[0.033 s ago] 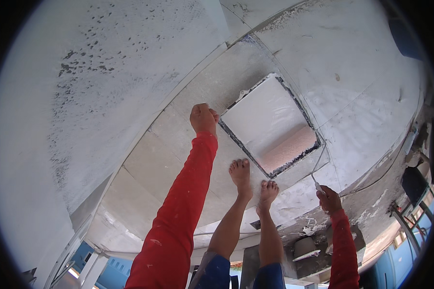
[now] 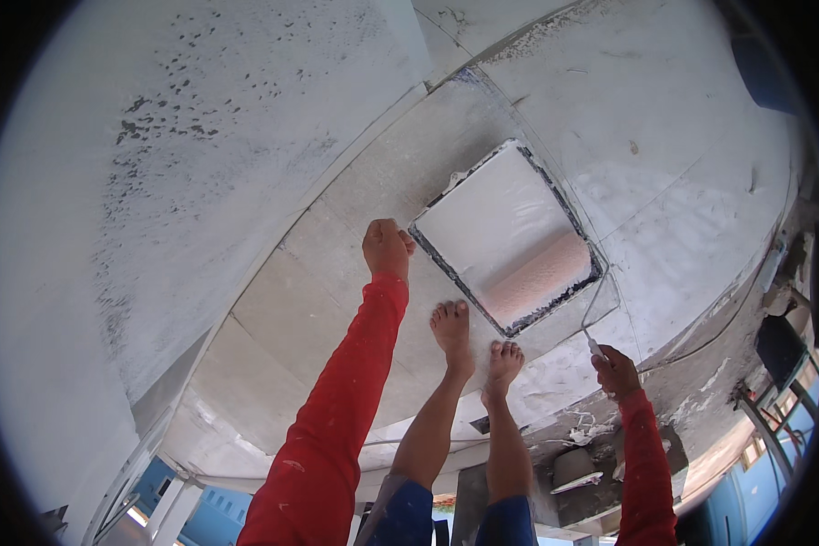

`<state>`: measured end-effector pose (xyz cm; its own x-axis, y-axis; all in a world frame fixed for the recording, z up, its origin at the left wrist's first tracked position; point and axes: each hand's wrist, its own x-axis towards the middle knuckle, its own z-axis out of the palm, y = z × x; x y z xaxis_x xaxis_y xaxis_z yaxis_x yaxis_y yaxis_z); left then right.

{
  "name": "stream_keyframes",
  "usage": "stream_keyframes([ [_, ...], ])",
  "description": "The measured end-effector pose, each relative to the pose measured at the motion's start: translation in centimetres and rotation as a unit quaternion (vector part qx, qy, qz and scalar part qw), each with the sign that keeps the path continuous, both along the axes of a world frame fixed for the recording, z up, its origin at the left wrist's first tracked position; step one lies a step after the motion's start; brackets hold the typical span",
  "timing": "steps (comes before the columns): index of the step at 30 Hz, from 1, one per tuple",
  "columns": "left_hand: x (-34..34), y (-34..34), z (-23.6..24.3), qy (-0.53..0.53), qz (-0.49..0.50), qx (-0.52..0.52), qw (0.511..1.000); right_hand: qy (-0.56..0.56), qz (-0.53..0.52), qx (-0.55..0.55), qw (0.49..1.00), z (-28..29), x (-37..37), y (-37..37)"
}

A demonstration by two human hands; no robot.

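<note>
My right hand [image 2: 616, 372] grips the pale handle of a paint roller [image 2: 537, 275]. A thin bent wire frame runs from the handle to its pinkish, paint-wet sleeve. This sleeve lies along the near right end of a black-rimmed paint tray [image 2: 453, 271], which holds smooth white paint [image 2: 496, 214]. Just off the tray's left corner is my left hand [image 2: 387, 247], closed in a fist, with nothing showing from it; its palm side is hidden. Both arms wear red sleeves with white specks.
The tray rests on a pale, paint-smeared floor [image 2: 337, 264], with my bare feet [image 2: 452, 335] close to its near edge. A white surface [image 2: 264, 173] with dark specks spans the left. At right are a dark chair-like object [image 2: 780, 350] and rough debris.
My left hand has moved a little nearer to me, away from the tray's corner. My right hand and the roller have shifted slightly left; the sleeve stays in the tray.
</note>
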<state>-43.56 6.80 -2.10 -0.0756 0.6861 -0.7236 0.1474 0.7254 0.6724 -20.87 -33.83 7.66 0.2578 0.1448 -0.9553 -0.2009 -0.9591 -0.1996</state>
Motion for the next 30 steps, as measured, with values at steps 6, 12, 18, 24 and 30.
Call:
stream_keyframes([
  [6, -18.5, -17.1, 6.0, 0.215, -0.293, -0.077, 0.928, 0.069, -0.055, 0.032, 0.996, 1.3, 0.8, 11.3],
  [12, -30.4, -28.8, 20.4, 0.221, -0.222, -0.133, 0.941, 0.045, -0.013, 0.008, 0.999, 2.6, 0.7, 4.2],
  [18, -24.6, -27.7, 28.9, 0.135, -0.387, -0.079, 0.909, 0.028, -0.026, -0.034, 0.999, 1.9, 1.0, 3.6],
  [24, -18.8, -32.1, 29.7, 0.156, -0.438, 0.023, 0.885, 0.033, 0.017, 0.027, 0.999, 0.6, 0.7, 12.3],
  [30, -17.5, -34.2, 28.3, 0.239, -0.516, 0.004, 0.822, 0.051, 0.021, -0.027, 0.998, 2.4, 0.9, 2.5],
])
